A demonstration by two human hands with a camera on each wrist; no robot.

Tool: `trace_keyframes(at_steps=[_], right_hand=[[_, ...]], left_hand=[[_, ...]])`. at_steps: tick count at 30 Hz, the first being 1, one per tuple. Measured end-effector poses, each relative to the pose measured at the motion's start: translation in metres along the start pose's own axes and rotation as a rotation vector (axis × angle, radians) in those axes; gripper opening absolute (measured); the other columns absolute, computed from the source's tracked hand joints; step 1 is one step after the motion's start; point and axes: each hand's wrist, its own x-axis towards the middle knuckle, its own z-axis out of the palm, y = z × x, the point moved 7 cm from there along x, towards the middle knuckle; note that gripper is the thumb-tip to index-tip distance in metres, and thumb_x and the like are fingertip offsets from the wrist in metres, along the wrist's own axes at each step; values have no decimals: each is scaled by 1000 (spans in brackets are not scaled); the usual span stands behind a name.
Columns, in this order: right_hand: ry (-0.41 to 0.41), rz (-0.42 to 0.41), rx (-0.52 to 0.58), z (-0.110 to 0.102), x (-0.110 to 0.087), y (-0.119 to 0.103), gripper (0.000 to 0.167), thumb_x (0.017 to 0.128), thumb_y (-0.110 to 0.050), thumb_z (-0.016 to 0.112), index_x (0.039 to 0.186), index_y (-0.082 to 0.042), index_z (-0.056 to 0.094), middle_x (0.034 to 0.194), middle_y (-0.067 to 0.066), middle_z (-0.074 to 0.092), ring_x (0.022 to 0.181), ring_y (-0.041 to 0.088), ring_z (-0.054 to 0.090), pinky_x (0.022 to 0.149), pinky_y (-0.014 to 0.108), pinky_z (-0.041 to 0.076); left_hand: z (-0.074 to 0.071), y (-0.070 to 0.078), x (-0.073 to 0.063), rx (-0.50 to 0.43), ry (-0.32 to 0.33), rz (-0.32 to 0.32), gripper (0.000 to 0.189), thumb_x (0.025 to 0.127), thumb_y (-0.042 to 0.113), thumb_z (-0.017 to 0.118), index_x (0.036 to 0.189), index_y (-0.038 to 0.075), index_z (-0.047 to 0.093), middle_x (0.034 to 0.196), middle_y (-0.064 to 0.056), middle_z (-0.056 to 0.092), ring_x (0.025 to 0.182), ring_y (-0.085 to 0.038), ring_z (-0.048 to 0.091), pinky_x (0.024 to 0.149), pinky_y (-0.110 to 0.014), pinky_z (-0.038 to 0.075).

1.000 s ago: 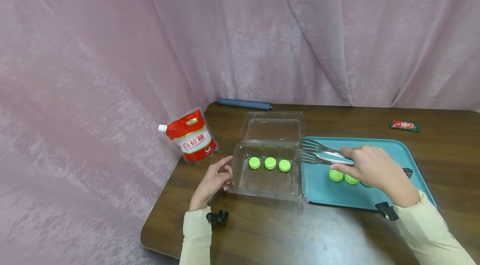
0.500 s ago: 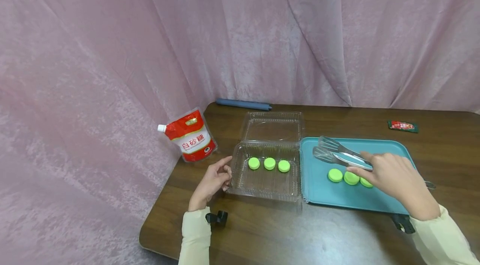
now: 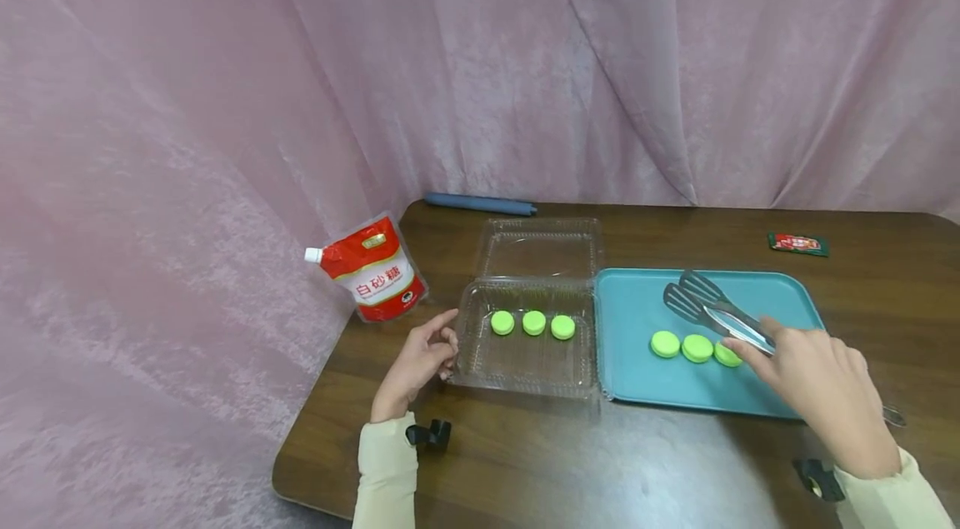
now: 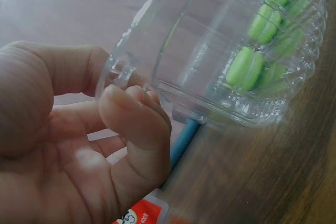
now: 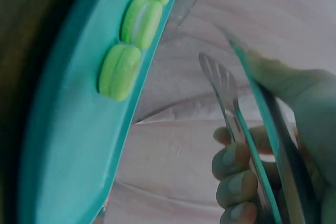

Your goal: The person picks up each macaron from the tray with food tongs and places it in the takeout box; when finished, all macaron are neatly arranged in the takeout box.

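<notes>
My right hand point(image 3: 823, 387) grips metal tongs point(image 3: 722, 317) with slotted ends, held over the teal tray point(image 3: 630, 379). In the right wrist view the tongs' arms stand apart with nothing between them. Three green macarons point(image 3: 697, 348) lie in a row on the tray, the rightmost partly behind the right thumb. To the left, a clear plastic clamshell box point(image 3: 525, 366) has its lid folded back and holds three more macarons point(image 3: 534, 323). At the box's left side, my left hand point(image 3: 417, 364) pinches the rim point(image 4: 123, 72) between curled fingers and thumb.
A red and white spouted sugar pouch point(image 3: 378, 269) lies at the table's left edge. Behind the box is a blue rod point(image 3: 480, 204), and a small red and green packet point(image 3: 798, 244) sits behind the tray. A pink curtain point(image 3: 525, 62) hangs along the back.
The right hand has drawn the tongs from beside the box rightward and toward the body, over the tray. The left hand keeps its place at the box.
</notes>
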Motion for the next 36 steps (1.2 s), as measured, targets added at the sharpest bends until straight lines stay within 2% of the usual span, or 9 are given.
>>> trace_keyframes(at_steps=[4,7,10,13,17,22,29,32,36], right_hand=[[21,86,20,-2,-12,5,48,92,-51,68,71,-14,46,50,1,32,44,24,35,36,38,24],[-23,162,32,0,-19,13,49,93,-55,64,79,-9,53,52,8,41,46,29,41,38,43,28],[-77,237,25,1,-26,21,59,93,-59,61,99,0,63,60,21,52,52,35,48,42,49,34],[-107,295,23,2,-33,27,69,94,-60,58,114,6,63,67,27,55,57,39,51,45,53,38],[-138,363,40,7,-46,33,68,96,-61,54,107,6,62,65,25,52,57,41,52,47,52,37],[-167,405,47,14,-61,35,78,95,-62,55,115,14,59,74,37,56,56,42,53,45,51,38],[-231,467,48,25,-74,39,81,96,-65,51,112,14,58,60,12,48,54,32,48,45,46,38],[-254,474,57,28,-77,39,82,96,-65,50,113,15,56,60,11,48,54,32,47,45,45,38],[-254,450,59,30,-77,40,77,96,-65,51,105,12,58,60,9,45,54,31,46,45,45,37]], left_hand=[[-1,2,0,-9,7,2,63,86,-9,50,149,-6,40,93,-16,51,64,-16,47,49,-22,42],[-1,2,0,-19,7,9,63,87,-9,49,149,-7,40,92,-16,51,64,-15,47,49,-22,42],[-1,2,0,-18,-2,17,62,87,-10,49,148,-8,39,91,-14,51,63,-15,47,49,-22,42],[0,2,0,-8,-9,23,62,87,-11,48,149,-8,39,90,-13,52,63,-15,47,49,-22,42],[0,1,0,18,-13,15,62,88,-12,48,149,-6,39,91,-11,52,64,-15,48,49,-22,43],[0,-1,0,27,-21,7,61,90,-13,47,150,-6,38,90,-9,52,64,-15,48,49,-21,43],[-1,-4,-2,34,-17,3,61,89,-12,48,149,-6,39,91,-13,52,65,-16,48,49,-22,43],[-1,-5,0,31,-15,3,62,88,-12,50,149,-5,40,92,-14,52,65,-17,48,49,-22,44],[-3,-4,1,24,-16,6,63,87,-12,50,149,-5,40,92,-14,52,65,-16,48,49,-22,44]])
